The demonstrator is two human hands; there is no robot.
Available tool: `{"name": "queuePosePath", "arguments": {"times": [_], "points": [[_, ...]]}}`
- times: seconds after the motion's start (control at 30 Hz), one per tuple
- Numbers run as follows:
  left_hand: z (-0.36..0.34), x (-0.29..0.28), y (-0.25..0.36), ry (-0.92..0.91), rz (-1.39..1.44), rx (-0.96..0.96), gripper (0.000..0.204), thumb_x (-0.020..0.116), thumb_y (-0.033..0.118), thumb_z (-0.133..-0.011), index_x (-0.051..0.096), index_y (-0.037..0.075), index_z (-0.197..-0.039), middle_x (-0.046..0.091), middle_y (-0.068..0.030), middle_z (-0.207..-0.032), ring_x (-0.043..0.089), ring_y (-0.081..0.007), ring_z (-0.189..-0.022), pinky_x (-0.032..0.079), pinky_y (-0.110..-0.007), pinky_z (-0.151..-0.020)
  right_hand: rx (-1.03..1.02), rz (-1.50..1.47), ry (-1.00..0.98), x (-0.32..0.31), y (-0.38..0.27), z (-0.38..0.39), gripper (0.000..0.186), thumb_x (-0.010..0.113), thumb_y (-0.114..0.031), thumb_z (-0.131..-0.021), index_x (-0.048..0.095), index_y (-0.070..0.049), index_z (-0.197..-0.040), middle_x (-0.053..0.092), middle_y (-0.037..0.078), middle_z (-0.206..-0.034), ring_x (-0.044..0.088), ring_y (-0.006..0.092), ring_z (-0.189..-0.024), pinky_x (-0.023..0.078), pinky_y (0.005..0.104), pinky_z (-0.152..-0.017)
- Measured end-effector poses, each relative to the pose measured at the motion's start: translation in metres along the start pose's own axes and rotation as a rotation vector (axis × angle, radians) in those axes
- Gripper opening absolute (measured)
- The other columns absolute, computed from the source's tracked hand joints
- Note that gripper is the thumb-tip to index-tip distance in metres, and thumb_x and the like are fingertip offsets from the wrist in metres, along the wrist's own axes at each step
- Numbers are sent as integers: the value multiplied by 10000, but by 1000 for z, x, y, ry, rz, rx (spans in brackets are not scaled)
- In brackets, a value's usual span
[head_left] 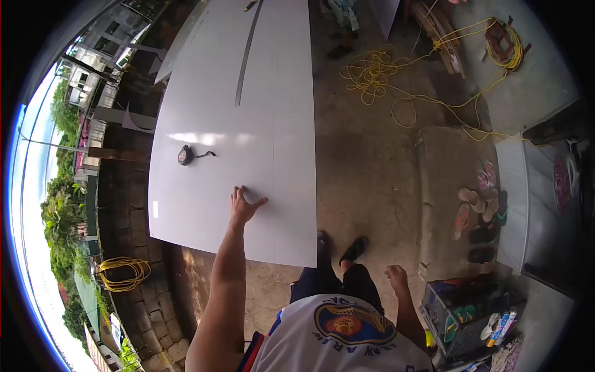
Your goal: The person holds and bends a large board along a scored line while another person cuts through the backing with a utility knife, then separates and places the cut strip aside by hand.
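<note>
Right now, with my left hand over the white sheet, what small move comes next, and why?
Perhaps reach your left hand forward and left to the tape measure: it lies loose on the white sheet nearby, and that hand looks empty.

- White panel point(276, 161): far end cut off by the top edge; whatever carries it is hidden beneath.
- Grey strip point(249, 56), upper middle: far end runs out of the frame.
- 1 small yellow-and-dark item point(250, 5), top edge: too small to identify.
- Left hand point(246, 204), centre: palm hidden from above.
- Right hand point(396, 277), lower right: palm out of sight, so its contents can't be told.
- 1 shoe point(322, 238), lower middle: partly hidden by the panel.
- 1 other person point(344, 17), top: upper body cut off.
</note>
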State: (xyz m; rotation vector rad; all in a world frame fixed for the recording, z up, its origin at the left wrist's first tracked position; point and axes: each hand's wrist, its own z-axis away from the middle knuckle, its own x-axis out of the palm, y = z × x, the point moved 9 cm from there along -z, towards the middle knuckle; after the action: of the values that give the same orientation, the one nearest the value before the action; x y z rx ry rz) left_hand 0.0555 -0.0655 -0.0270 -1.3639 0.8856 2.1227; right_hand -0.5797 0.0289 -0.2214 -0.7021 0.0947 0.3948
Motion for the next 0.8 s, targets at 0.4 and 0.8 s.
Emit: {"name": "queuePosePath", "arguments": {"times": [0.4,0.8], "points": [[2,-4,-2,45,-4,14,1112,804,596,-621,325,1,-1430,244,-200,-1512,242,-379,-1391,309,-451,-1127,80,149,-78,13,18,1,308,569,-262,-930,621,15,-1051,697,124,-911,642,200,-767,501,337,-682],[4,-2,5,-4,-11,-45,1113,799,596,-628,289,65,-1463,192,-142,-1554,179,-377,-1429,293,-495,-1127,-136,262,-104,72,-53,-36,250,599,-229,-921,635,14,-970,688,87,-843,654,167,-746,506,294,-665]]}}
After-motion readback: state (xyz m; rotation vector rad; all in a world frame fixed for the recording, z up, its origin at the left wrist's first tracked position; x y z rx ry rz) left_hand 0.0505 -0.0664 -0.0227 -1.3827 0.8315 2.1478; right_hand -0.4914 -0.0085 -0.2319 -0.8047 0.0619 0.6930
